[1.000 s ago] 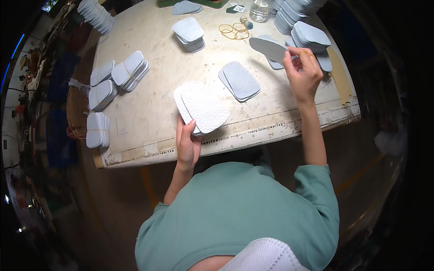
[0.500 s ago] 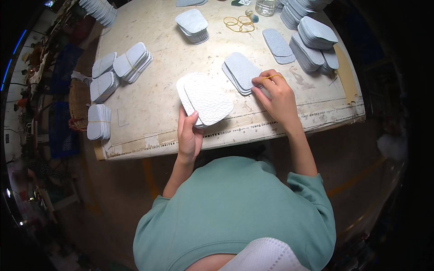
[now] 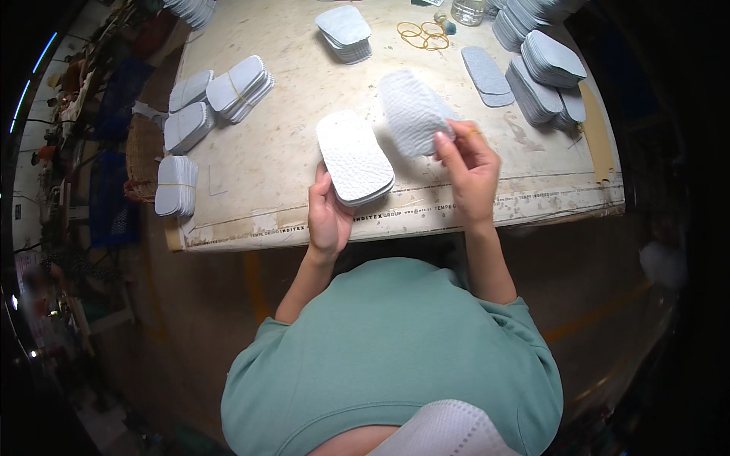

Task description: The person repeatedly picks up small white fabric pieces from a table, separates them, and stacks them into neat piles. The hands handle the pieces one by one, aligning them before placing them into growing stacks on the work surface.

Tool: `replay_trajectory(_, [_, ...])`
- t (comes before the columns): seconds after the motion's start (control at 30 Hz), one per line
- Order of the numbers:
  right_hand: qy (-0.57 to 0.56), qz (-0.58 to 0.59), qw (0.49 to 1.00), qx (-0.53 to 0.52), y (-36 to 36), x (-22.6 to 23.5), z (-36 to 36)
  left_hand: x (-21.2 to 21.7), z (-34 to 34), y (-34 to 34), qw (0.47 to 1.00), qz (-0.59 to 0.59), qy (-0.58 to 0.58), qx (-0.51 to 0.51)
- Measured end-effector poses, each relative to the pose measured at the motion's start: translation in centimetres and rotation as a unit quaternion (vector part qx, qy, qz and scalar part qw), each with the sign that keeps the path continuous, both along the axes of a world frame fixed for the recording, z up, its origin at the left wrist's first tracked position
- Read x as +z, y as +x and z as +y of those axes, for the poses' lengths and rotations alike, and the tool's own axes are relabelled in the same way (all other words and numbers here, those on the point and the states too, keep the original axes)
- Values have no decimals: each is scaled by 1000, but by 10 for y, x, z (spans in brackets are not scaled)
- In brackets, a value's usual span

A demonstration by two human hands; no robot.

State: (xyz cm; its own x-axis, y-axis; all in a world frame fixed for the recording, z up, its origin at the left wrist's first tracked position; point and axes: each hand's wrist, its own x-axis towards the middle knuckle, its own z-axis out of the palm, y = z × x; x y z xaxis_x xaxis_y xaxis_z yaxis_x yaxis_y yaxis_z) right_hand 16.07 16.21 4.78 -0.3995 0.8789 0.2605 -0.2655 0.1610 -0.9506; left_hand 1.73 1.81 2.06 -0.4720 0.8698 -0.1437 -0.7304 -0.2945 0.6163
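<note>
Downward, we look over our own chest in a green shirt at a pale, scuffed table (image 3: 281,163), with both forearms angling inward and up from the short sleeves.

Our left hand (image 3: 331,220) is over the table's front edge, palm turned up, its fingers partly hidden beneath a small stack of white textured pads (image 3: 354,156). The thumb presses the stack's lower left side, so the grip is closed around that edge; the stack tilts, its rounded upper end pointing away from us.

Our right hand (image 3: 475,171), back outward and fingers curled, is raised a little to the right. Thumb and fingertips meet in a pinch at the lower right corner of a grey textured pad (image 3: 411,114), slightly blurred, held up just beside the white stack. We cannot tell whether it is one piece or several. A yellow band (image 3: 473,131) circles one finger.

Beyond, to the right, overlapping grey pads (image 3: 485,76) lie flat near taller piles (image 3: 551,61). Yellow rubber bands (image 3: 423,35) lie farther back; banded bundles (image 3: 237,85) sit at left.
</note>
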Motion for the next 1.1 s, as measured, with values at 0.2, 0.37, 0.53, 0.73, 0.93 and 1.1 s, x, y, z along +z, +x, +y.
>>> replay_trajectory(0.2, [335, -353, 867, -112, 11, 7, 6, 1, 2, 3, 992, 113, -61, 4])
replay_trajectory(0.37, [68, -193, 979, 23, 9, -1, -23, 4, 4, 5, 984, 157, -82, 3])
replay_trajectory(0.53, [-32, -81, 994, 66, 4, 5, -23, 4, 4, 5, 989, 128, -69, -6])
replay_trajectory(0.73, [376, -228, 882, -166, 17, 8, 8, 2, 1, 2, 998, 59, -27, 2])
replay_trajectory(0.93, [198, -260, 942, -69, 21, -2, -13, 6, 4, 4, 992, 114, -62, 3])
replay_trajectory(1.1, [-160, -52, 970, 176, 12, 0, -26, 7, 5, 6, 984, 157, -79, -11])
